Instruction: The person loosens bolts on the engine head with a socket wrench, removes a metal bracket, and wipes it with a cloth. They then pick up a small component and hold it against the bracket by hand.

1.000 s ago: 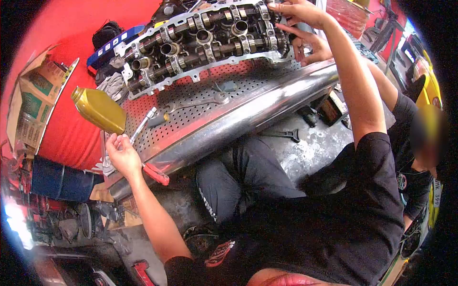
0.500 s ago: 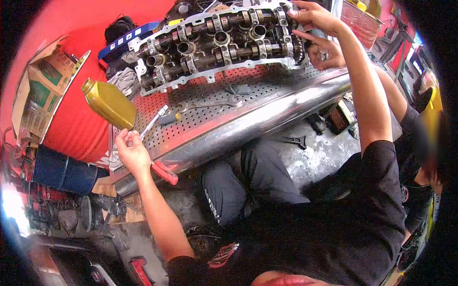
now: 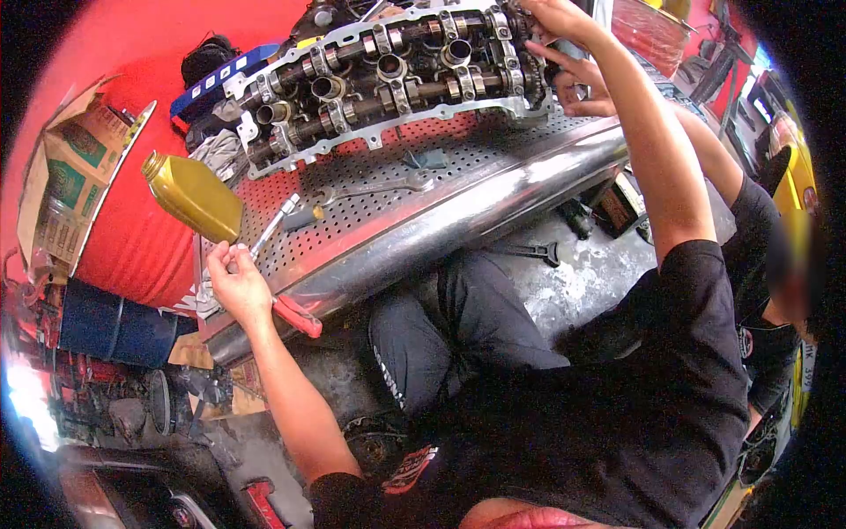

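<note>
"What's closest to you?"

"My left hand (image 3: 240, 284), fingers loosely curled; I can't tell whether they pinch anything. A red handle (image 3: 298, 317) shows by its wrist, and a gold bottle (image 3: 198, 198) is just beyond its fingertips."

"Further out?"

"A chrome shaft (image 3: 274, 227) and a wrench (image 3: 374, 189) lie on the perforated bench (image 3: 352, 219). Beyond them, on its far part, I have the cylinder head (image 3: 405, 91)."

"Pointing which way?"

"Its long axis climbs gently from lower left to upper right, the four round tubes (image 3: 328, 87) opening towards me, the sprocket (image 3: 535, 93) end at right. My right hand (image 3: 564, 21) is at that end; I can't tell whether it grips. A co-worker's hand (image 3: 589, 86) is just below."

"And behind?"

"A blue case (image 3: 220, 82), past the left end."
</note>
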Tool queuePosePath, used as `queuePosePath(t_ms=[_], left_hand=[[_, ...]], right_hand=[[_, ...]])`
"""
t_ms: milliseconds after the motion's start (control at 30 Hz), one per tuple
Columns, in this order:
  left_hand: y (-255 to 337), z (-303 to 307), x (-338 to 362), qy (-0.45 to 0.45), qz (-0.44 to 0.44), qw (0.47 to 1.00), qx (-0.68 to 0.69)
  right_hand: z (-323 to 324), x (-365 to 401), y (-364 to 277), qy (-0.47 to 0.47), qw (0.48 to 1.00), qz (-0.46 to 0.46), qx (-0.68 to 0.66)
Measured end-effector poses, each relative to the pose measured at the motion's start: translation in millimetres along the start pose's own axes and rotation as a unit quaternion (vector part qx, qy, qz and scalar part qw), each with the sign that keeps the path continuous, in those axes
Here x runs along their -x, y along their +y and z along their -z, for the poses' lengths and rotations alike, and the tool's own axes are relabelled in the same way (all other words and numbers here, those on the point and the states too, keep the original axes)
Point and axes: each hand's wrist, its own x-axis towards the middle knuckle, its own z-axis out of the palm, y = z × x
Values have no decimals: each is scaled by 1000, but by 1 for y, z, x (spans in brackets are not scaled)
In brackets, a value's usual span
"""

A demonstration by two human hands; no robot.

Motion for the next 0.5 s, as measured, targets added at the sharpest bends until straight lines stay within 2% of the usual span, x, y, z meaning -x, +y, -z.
queuePosePath(t_ms=[33, 67, 167, 233, 333, 433, 467, 500], left_hand=[[-2, 0, -1, -1, -1, 1000, 3], [-3, 0, -1, -2, -2, 1000, 6], [3, 0, 0, -2, -14, 1000, -21], [4, 0, 0, -3, -8, 1000, -21], [1, 0, 1, -2, -10, 1000, -24], [2, 0, 0, 1, -8, 1000, -17], [3, 0, 1, 2, -5, 1000, -13], [5, 0, 2, 1, 0, 1000, -9]], right_hand=[[0, 0, -4, -4, 1000, -13, 18], [1, 4, -6, 32, 994, -51, -87], [8, 9, 10, -55, 995, 67, -41], [3, 16, 2, -59, 992, 30, -109], [-6, 3, -3, 45, 998, 3, -39], [-7, -6, -2, 52, 997, -4, -49], [2, -2, -3, 4, 999, -23, -32], [1, 3, -1, 1, 999, 17, -46]])
